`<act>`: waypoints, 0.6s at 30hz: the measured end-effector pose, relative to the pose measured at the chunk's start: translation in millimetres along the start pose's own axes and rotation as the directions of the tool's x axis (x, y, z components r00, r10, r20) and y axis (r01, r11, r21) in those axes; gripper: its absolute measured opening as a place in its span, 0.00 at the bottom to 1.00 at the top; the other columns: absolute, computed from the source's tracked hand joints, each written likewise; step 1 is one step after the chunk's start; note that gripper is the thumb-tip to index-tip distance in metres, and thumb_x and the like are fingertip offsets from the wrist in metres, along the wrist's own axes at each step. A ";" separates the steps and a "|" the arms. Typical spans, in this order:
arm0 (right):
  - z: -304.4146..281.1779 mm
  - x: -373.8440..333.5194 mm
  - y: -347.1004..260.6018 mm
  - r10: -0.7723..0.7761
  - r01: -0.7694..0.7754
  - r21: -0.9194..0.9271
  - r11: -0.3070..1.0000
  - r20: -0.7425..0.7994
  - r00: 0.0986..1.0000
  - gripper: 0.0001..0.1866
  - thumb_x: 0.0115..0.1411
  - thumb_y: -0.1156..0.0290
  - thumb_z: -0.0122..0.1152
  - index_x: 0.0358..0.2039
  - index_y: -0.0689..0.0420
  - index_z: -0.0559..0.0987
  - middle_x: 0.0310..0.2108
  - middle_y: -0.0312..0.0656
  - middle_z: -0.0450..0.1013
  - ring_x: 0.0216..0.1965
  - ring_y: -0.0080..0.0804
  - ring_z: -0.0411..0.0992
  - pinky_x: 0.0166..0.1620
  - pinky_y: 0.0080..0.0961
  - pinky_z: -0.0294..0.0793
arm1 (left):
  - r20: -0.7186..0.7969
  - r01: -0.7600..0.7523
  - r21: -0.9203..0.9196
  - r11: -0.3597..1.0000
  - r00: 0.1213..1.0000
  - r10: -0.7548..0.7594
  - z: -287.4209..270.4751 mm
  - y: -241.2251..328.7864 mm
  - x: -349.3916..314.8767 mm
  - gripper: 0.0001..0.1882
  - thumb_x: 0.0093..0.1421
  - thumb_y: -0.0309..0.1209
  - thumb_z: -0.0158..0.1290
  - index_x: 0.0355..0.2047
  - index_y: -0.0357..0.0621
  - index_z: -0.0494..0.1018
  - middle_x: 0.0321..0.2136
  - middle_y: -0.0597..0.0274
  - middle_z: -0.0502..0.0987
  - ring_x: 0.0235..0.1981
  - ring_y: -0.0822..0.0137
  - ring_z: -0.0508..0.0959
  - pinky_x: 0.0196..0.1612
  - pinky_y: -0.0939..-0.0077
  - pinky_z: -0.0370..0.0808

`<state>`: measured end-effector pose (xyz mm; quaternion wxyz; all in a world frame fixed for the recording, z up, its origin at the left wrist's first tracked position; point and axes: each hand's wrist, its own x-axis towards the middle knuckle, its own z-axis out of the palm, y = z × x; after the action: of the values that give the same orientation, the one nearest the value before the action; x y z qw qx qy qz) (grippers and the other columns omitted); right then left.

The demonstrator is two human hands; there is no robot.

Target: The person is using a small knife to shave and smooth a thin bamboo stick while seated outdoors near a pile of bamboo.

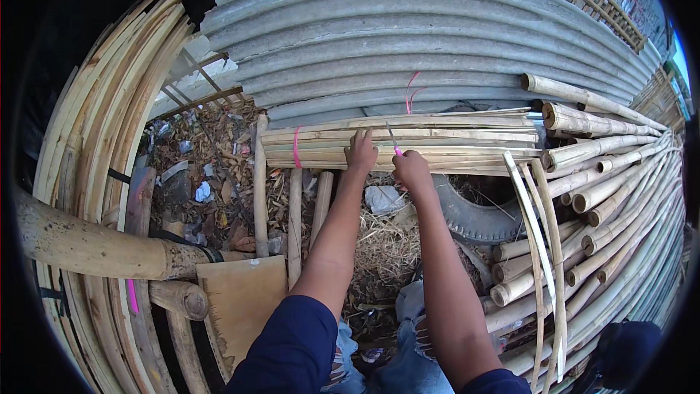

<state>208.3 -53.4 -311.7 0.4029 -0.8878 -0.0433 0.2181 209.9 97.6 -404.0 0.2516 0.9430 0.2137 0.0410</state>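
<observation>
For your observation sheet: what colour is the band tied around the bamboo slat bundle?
Pink band, clearest in the head view.

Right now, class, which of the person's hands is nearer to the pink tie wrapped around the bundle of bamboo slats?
Left. The left hand rests on the bundle just right of the pink tie; the right hand is farther right.

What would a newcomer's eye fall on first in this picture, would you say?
Most likely the two bare hands at the centre: the left hand rests on a flat bundle of split bamboo slats, and the right hand grips a pink-handled tool against it. Behind the bundle lies a grey corrugated sheet, pink ties bind the slats, and round bamboo poles pile up on the right.
</observation>
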 end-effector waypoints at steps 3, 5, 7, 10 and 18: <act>8.5 -0.9 -7.9 -0.044 0.045 0.045 0.998 -0.010 0.999 0.17 0.53 0.66 0.49 0.35 0.69 0.74 0.21 0.48 0.75 0.19 0.32 0.74 0.19 0.28 0.72 | -0.005 -0.032 0.110 0.993 0.999 0.032 15.5 9.1 2.1 0.33 0.52 0.34 0.54 0.59 0.55 0.58 0.62 0.58 0.53 0.63 0.56 0.54 0.55 0.35 0.57; 8.4 -2.0 -15.3 -0.034 0.033 0.070 0.997 0.003 0.999 0.18 0.53 0.65 0.49 0.36 0.68 0.74 0.22 0.48 0.75 0.19 0.31 0.74 0.19 0.27 0.71 | -0.036 0.032 0.112 0.993 0.999 -0.028 20.2 15.7 4.5 0.33 0.53 0.34 0.54 0.60 0.55 0.57 0.63 0.58 0.51 0.64 0.55 0.52 0.57 0.33 0.53; 3.6 -5.0 -25.5 -0.038 0.035 0.102 0.994 0.024 0.999 0.18 0.53 0.65 0.49 0.37 0.68 0.74 0.23 0.47 0.75 0.19 0.31 0.74 0.19 0.27 0.70 | -0.008 0.033 0.108 0.994 0.999 -0.033 18.8 12.6 14.6 0.33 0.53 0.35 0.54 0.60 0.54 0.57 0.63 0.58 0.50 0.64 0.55 0.51 0.57 0.32 0.51; 1.1 -18.9 -47.3 0.001 -0.023 0.254 0.967 0.088 0.996 0.18 0.53 0.64 0.50 0.39 0.65 0.73 0.25 0.44 0.75 0.20 0.29 0.73 0.22 0.24 0.70 | -0.155 0.009 0.169 0.986 0.988 0.018 17.0 -6.4 32.5 0.29 0.52 0.36 0.56 0.55 0.53 0.64 0.60 0.58 0.57 0.62 0.58 0.56 0.57 0.33 0.53; -37.5 -22.3 -39.1 0.118 -0.155 0.409 0.899 0.115 0.986 0.17 0.55 0.61 0.50 0.40 0.60 0.72 0.28 0.40 0.73 0.24 0.27 0.70 0.27 0.24 0.68 | -0.222 -0.173 0.165 0.971 0.953 0.208 35.3 9.7 37.8 0.09 0.53 0.29 0.52 0.36 0.49 0.74 0.38 0.63 0.71 0.45 0.63 0.72 0.52 0.48 0.62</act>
<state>207.9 -58.8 -253.3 0.5644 -0.7719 0.0491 0.2885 254.3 89.8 -431.1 0.1504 0.9632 0.1526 0.1624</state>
